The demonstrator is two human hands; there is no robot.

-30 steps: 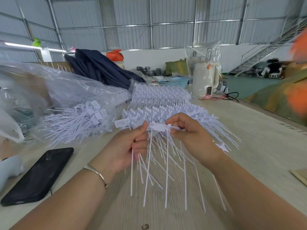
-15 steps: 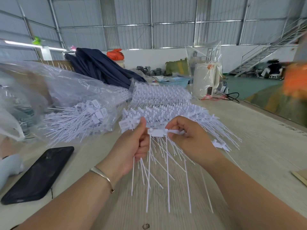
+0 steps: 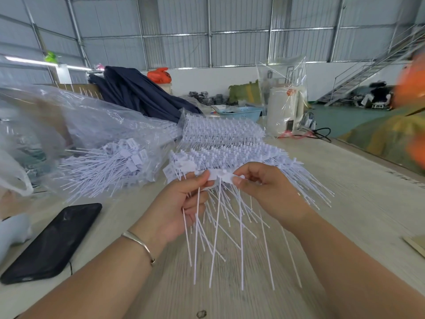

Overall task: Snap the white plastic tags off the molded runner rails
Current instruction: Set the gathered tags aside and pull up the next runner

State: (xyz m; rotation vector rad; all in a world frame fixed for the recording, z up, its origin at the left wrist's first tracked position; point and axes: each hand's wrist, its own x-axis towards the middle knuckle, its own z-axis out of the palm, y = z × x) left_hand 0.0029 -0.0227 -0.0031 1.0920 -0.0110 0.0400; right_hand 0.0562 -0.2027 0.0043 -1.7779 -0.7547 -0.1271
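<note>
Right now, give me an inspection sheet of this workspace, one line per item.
Surface: pale wooden table, bare at the right.
Job's things: runner rail of white tags held between both hands, tails hanging down; stacked rails behind it; loose tags in a clear bag at the left.
Clutter: black phone lying flat at the left; dark cloth, blue basket and bagged white container at the far end.
Grips: left hand grips a bunch of tags; right hand pinches the rail.
Cables: black cable beside the container.
Surroundings: metal-walled hall, staircase at the far right.
</note>
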